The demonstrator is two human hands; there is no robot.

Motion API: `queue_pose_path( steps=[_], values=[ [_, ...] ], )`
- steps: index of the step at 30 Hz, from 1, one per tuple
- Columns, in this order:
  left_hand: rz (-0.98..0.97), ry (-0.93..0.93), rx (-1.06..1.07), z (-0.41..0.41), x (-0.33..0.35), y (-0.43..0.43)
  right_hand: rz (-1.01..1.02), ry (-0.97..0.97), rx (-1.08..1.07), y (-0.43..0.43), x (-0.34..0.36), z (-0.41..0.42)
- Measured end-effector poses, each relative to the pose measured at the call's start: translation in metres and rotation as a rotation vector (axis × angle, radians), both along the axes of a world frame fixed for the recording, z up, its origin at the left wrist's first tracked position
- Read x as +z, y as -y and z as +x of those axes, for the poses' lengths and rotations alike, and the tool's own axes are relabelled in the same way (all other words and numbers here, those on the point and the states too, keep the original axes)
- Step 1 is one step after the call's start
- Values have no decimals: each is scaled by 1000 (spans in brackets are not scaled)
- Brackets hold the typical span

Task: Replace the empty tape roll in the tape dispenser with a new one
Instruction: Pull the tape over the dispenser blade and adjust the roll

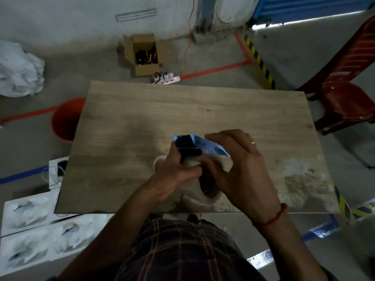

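Observation:
Over the near middle of the wooden table [142, 110] I hold a tape dispenser [194, 145] with a shiny blue metal frame and a black part. My left hand [172, 175] grips the dispenser from the left, fingers curled round its black body. A pale, translucent tape roll [205, 196] with a dark core sits under and between my hands. My right hand [237, 171] curls round the roll and the dispenser's right side, thumb near the core. A small pinkish-white round thing [159, 160] shows just behind my left hand, mostly hidden.
A red bucket [65, 120] stands on the floor at the table's left edge and a red plastic chair [345, 94] at the right. An open cardboard box [142, 53] and a power strip [166, 79] lie beyond the far edge. White printed sheets [30, 224] lie left of me.

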State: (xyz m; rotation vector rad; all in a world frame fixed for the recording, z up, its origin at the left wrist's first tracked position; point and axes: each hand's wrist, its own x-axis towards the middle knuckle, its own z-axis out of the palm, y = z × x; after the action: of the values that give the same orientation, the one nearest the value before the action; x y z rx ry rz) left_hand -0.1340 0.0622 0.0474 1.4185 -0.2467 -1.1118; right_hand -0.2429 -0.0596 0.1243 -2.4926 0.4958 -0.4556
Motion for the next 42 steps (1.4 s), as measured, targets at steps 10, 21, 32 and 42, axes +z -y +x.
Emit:
queue_pose_path(
  steps=[10,21,32,42],
  values=[
    [153,202,-145,-5,14,9,-302,34,95,8,-9,8],
    [311,245,-250,-12,19,18,-486,-22,219,21,-19,9],
    [394,267,-357,-15,22,20,-395,-178,173,20,-28,19],
    [430,380,-386,-11,9,14,-339,-274,178,15,-44,23]
  ],
)
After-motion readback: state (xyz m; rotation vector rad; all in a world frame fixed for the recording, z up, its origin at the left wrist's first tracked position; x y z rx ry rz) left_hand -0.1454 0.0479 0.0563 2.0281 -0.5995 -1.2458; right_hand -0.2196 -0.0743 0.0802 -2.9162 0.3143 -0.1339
